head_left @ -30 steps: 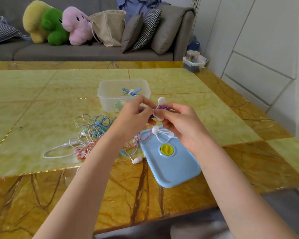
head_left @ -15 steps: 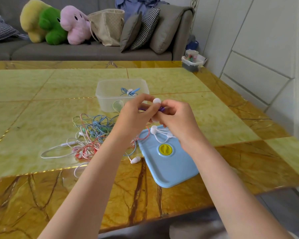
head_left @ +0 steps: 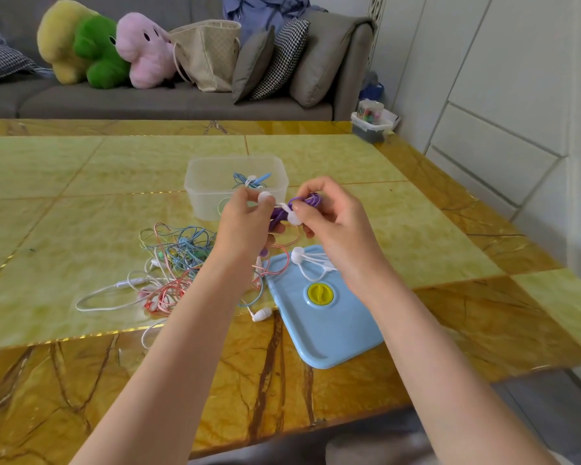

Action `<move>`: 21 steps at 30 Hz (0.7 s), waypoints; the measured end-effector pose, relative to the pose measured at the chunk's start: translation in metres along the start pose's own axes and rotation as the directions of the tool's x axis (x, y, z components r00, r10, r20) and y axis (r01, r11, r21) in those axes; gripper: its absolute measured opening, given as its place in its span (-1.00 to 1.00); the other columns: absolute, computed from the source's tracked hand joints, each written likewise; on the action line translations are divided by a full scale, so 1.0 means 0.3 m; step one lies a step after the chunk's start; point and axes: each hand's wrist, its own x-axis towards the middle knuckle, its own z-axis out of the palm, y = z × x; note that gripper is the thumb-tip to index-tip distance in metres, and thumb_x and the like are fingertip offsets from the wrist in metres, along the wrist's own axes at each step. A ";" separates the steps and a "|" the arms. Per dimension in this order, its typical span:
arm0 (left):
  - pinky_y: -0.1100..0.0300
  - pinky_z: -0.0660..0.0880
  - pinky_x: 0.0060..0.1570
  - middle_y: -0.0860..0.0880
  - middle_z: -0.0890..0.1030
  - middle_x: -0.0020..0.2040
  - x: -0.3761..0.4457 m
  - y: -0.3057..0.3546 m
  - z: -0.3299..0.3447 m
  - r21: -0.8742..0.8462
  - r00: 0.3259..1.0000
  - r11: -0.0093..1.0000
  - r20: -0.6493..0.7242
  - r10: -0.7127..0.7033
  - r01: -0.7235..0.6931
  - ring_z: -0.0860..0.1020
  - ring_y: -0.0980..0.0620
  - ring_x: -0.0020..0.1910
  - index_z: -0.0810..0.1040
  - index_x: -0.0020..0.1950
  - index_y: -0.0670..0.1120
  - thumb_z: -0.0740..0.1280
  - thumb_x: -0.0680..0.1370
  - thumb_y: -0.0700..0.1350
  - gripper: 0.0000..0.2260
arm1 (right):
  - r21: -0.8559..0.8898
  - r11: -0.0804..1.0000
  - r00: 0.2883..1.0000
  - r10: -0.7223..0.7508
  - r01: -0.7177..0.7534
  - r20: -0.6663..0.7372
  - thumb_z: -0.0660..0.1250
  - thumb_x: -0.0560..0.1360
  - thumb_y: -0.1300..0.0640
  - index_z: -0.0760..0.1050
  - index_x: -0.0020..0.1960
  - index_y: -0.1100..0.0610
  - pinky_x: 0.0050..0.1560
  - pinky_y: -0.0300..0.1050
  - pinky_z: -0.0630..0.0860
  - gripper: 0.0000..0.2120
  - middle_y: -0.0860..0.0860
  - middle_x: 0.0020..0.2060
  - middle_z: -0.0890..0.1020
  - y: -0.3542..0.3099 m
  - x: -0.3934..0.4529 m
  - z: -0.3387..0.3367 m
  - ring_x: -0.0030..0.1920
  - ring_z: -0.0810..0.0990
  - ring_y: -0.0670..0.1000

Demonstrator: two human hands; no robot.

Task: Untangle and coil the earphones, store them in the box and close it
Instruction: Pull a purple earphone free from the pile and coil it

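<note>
No legible text; tote bag (head_left: 206,52) pattern possibly monogram, too blurred.

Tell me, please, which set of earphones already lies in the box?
The blue earphones, coiled inside the box; the purple ones are in hand, the rest tangled on the table.

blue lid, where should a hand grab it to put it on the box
Take the blue lid by its long right edge, coming from the right: it lies flat, that edge is bare, while tangled earphones overlap its left side and white ties lie on its far end. The yellow knob looks too low to pinch.
</note>
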 end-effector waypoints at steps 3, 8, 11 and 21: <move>0.32 0.23 -0.58 0.01 0.47 -0.55 -0.006 -0.002 -0.011 -0.200 0.994 0.975 0.062 -0.085 0.096 0.31 0.12 -0.63 0.37 -0.19 -0.12 0.14 0.63 -0.18 -0.81 | -0.118 0.989 0.993 -0.084 0.093 0.086 0.36 0.44 0.35 0.41 -0.11 -0.02 -0.13 -0.11 0.50 -0.71 0.16 -0.24 0.58 0.002 0.008 -0.016 -0.24 0.54 0.04; 0.31 0.28 -0.56 -0.04 0.41 -0.46 -0.014 0.001 -0.005 -0.443 0.969 0.874 0.220 -0.111 0.201 0.33 0.12 -0.60 0.44 -0.20 -0.16 0.16 0.62 -0.17 -0.79 | -0.081 0.997 1.000 0.006 -0.005 0.016 0.39 0.40 0.38 0.46 0.02 0.11 -0.15 -0.18 0.48 -0.72 0.04 -0.32 0.57 0.005 0.014 -0.013 -0.27 0.51 -0.03; 0.34 0.28 -0.56 -0.02 0.42 -0.47 -0.015 0.003 -0.018 -0.370 0.930 0.889 0.340 -0.143 0.272 0.30 0.13 -0.62 0.45 -0.20 -0.11 0.20 0.60 -0.11 -0.81 | -0.282 0.955 0.995 -0.099 0.089 -0.022 0.39 0.41 0.33 0.63 -0.10 0.15 -0.17 -0.08 0.47 -0.86 0.15 -0.30 0.59 0.016 0.020 -0.030 -0.29 0.49 -0.02; 0.37 0.19 -0.53 0.04 0.41 -0.48 -0.020 0.012 -0.061 -0.309 0.808 0.860 0.561 -0.180 0.407 0.32 0.20 -0.61 0.47 -0.21 -0.09 0.16 0.57 -0.15 -0.82 | -0.249 0.940 0.971 -0.239 0.235 0.012 0.40 0.40 0.31 0.58 -0.07 0.19 -0.08 -0.15 0.57 -0.88 -0.01 -0.21 0.62 0.011 0.008 -0.041 -0.19 0.61 -0.06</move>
